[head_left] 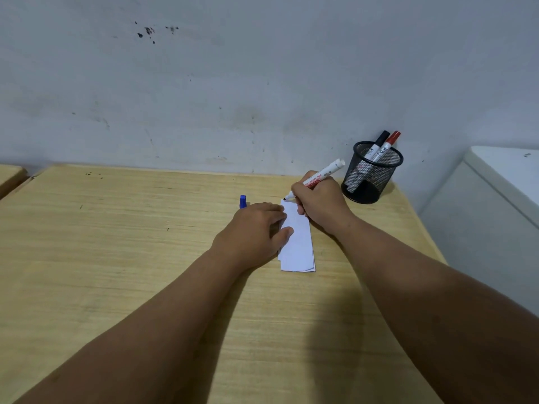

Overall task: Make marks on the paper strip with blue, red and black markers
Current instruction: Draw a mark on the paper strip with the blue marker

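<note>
A white paper strip (pixel 300 246) lies lengthwise on the wooden desk (pixel 116 243). My left hand (pixel 253 228) presses flat on the strip's left edge, with its thumb on the paper. My right hand (pixel 318 204) grips an uncapped white marker (pixel 326 172). Its dark tip touches the strip's far end. A blue marker cap (pixel 243 201) stands on the desk just beyond my left hand. The black-capped marker (pixel 379 142) and the red-capped marker (pixel 389 144) stand in a black mesh cup (pixel 370 176).
The mesh cup stands at the desk's back right corner against a grey scuffed wall (pixel 262 83). A white cabinet (pixel 495 199) stands right of the desk. Another wooden surface (pixel 10 176) shows at far left.
</note>
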